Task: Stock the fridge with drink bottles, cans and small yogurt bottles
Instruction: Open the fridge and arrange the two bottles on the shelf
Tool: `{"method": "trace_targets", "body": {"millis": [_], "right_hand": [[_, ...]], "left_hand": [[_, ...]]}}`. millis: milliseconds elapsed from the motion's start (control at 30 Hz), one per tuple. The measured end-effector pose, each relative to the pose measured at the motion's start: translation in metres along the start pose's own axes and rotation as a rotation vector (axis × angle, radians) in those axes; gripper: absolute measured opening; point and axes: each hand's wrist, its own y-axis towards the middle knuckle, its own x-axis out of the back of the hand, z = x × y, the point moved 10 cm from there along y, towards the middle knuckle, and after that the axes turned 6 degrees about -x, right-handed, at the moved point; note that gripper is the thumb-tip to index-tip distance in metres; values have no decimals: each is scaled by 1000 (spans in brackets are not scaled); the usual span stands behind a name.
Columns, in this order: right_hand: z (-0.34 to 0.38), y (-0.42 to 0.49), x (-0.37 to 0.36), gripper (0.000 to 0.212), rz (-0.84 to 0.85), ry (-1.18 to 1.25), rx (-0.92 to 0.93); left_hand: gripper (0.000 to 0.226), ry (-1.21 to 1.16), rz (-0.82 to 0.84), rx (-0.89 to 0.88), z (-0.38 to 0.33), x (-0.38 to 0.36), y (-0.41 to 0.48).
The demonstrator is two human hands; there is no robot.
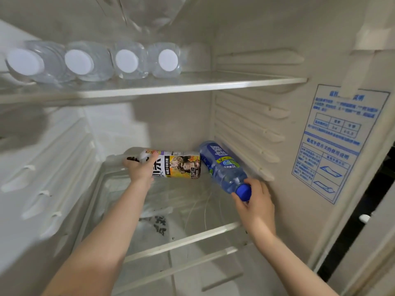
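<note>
Both arms reach into the open fridge (245,39), down to the lower shelf (171,201). The left hand (141,167) grips a labelled bottle (179,165), fingers curled over it near the neck end. That bottle lies on its side across the back of the shelf, neck to the left and base to the right. I cannot tell whether it rests on the glass or is held just above it.

Its base sits just beside a blue bottle (222,165), which lies slantwise along the ribbed right wall, bottom toward the back and cap (243,192) toward the front. The right hand (255,201) holds this one at the cap end, thumb and fingers wrapped round the cap.

On the upper shelf (192,84), four clear water bottles (126,60) lie side by side, white caps facing out, filling the left and middle of the shelf. A sticker (337,142) with blue print is on the inner right wall near the door opening.
</note>
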Motion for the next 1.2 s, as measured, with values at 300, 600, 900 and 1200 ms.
{"method": "trace_targets", "body": {"millis": [300, 600, 900, 1200], "right_hand": [[103, 4, 13, 39, -122, 98, 489], [178, 92, 4, 36, -93, 98, 490], [189, 161, -36, 33, 88, -100, 397], [194, 148, -80, 39, 340, 153, 449]], "left_hand": [[101, 348, 44, -755, -122, -10, -29], [107, 667, 280, -914, -137, -47, -53], [110, 556, 320, -885, -124, -46, -58], [114, 401, 405, -550, -76, -33, -38]]}}
